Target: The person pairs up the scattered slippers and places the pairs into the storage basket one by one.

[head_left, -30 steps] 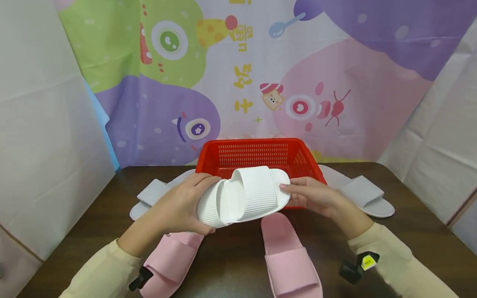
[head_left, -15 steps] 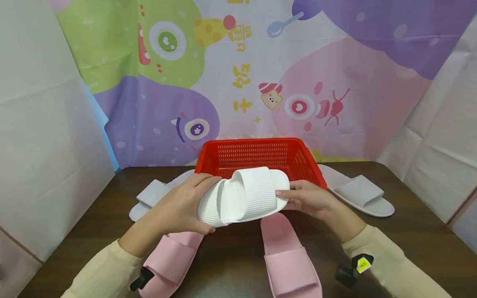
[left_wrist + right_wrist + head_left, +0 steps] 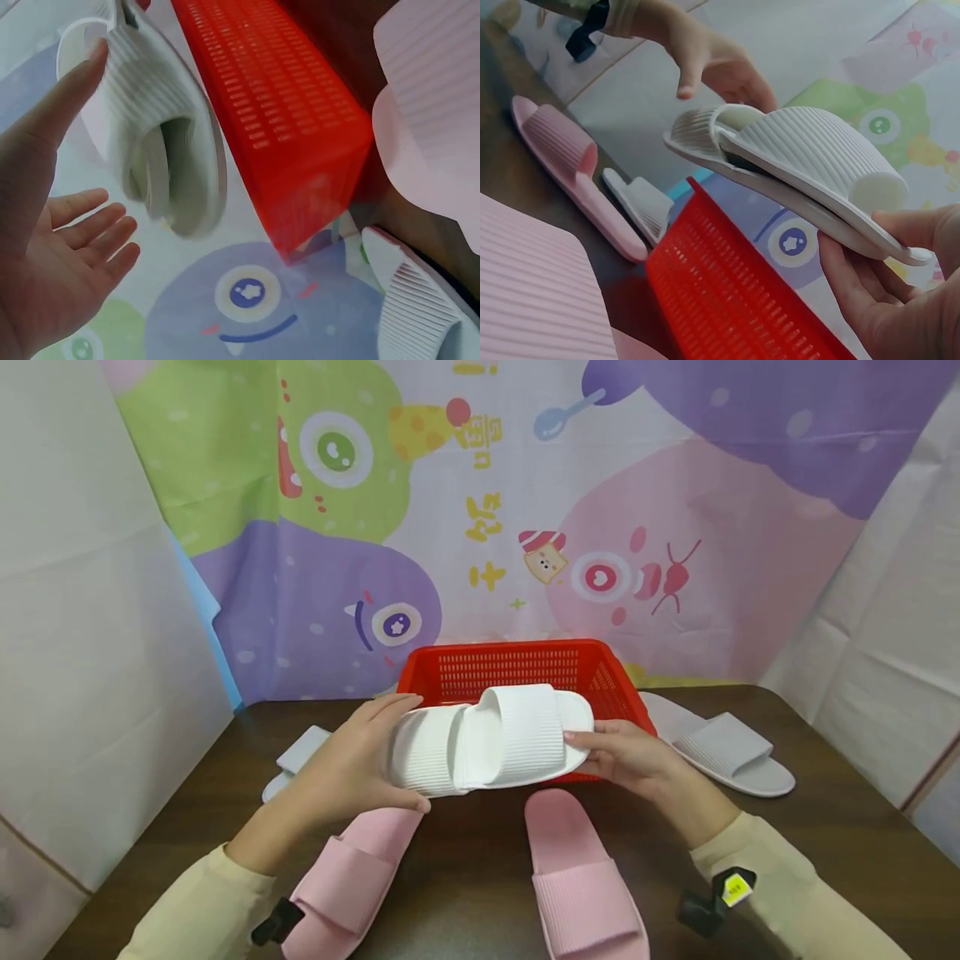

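A pair of white slippers (image 3: 517, 735), one nested into the other with ribbed straps showing, is held up in front of the basket. My right hand (image 3: 630, 760) pinches their right end between thumb and fingers; in the right wrist view the thumb (image 3: 915, 229) lies on top of the sole. At the other end, my left hand (image 3: 352, 768) is spread around the slippers. The left wrist view shows that hand's fingers (image 3: 97, 232) straight and apart from the slippers (image 3: 157, 112), with the thumb overlapping a strap.
A red perforated basket (image 3: 510, 656) stands at the back of the dark table (image 3: 465, 893). Two pink slippers (image 3: 585, 902) lie at the front. A grey-white slipper (image 3: 727, 747) lies right of the basket, another (image 3: 303, 747) left, partly hidden. A printed curtain (image 3: 495, 527) hangs behind.
My left hand has loosened from the slippers, its fingers spreading and drawing slightly left. The slippers have shifted a little up and right, still in my right hand.
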Motion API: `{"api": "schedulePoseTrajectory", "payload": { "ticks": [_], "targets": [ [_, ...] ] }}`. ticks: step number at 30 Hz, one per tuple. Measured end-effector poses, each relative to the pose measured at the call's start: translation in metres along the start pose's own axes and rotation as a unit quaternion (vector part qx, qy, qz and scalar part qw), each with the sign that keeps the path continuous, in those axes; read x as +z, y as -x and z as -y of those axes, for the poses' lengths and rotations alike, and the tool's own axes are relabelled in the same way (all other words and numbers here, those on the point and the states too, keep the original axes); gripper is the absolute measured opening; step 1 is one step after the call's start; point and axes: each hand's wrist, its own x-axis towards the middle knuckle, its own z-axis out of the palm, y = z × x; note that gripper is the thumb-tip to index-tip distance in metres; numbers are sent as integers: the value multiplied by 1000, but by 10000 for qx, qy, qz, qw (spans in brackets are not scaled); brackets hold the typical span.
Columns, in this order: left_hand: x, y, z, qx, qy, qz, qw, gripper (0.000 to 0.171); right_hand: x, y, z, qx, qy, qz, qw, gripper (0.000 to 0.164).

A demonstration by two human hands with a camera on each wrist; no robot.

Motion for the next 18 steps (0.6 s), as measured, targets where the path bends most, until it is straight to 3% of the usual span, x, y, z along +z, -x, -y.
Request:
{"api": "schedulePoseTrajectory", "payload": {
  "ticks": [5, 10, 12, 14, 18],
  "targets": [
    [-4, 5, 12, -412, 431, -88, 9982, 98, -7, 3, 2, -16, -142, -134, 9998, 9],
    [-6, 8, 24, -1405, 985, 35, 9852, 73, -11, 6, 5, -67, -270, -161, 9995, 8],
    [-8, 8, 28, -1837, 1334, 209, 9737, 64, -12, 7, 6, -74, -286, -172, 9994, 8],
    [-8, 6, 31, -2179, 1865, 415, 9571, 62, -12, 7, 6, -67, -289, -187, 9994, 8],
    [-8, 4, 34, -2640, 3118, 721, 9099, 66, -12, 8, 8, -33, -362, -226, 9991, 9]
  ]
}}
